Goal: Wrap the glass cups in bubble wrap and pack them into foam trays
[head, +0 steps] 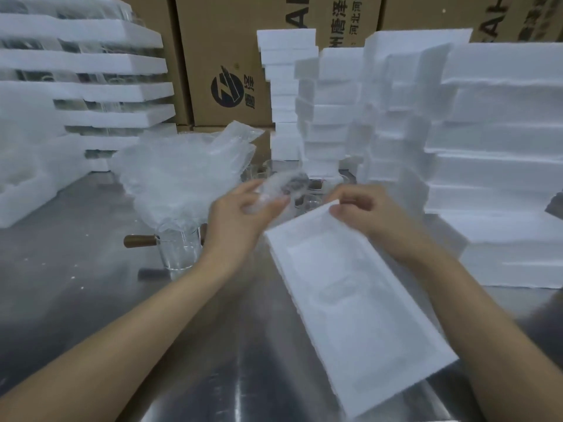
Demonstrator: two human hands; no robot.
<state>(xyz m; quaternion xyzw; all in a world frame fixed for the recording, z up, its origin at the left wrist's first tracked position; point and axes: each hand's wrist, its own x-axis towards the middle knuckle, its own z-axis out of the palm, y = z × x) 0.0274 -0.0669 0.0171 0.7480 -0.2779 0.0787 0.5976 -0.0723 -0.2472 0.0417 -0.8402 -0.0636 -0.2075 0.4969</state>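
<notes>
Foam tray (359, 303) lies on the near steel surface (76, 287) — both hands at its far end.
Right hand (362, 211) fingers pinch the tray's far corner; left hand (240, 217) fingers curl round a blurred bubble-wrapped cup (274, 190) — bubble wrap pile (182, 169) beyond.

Blurred bubble-wrapped cup (275, 190) held above white foam tray (359, 300).

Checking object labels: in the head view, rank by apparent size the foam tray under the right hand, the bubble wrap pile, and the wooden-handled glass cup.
1. foam tray, though nearest the camera
2. bubble wrap pile
3. glass cup
</notes>
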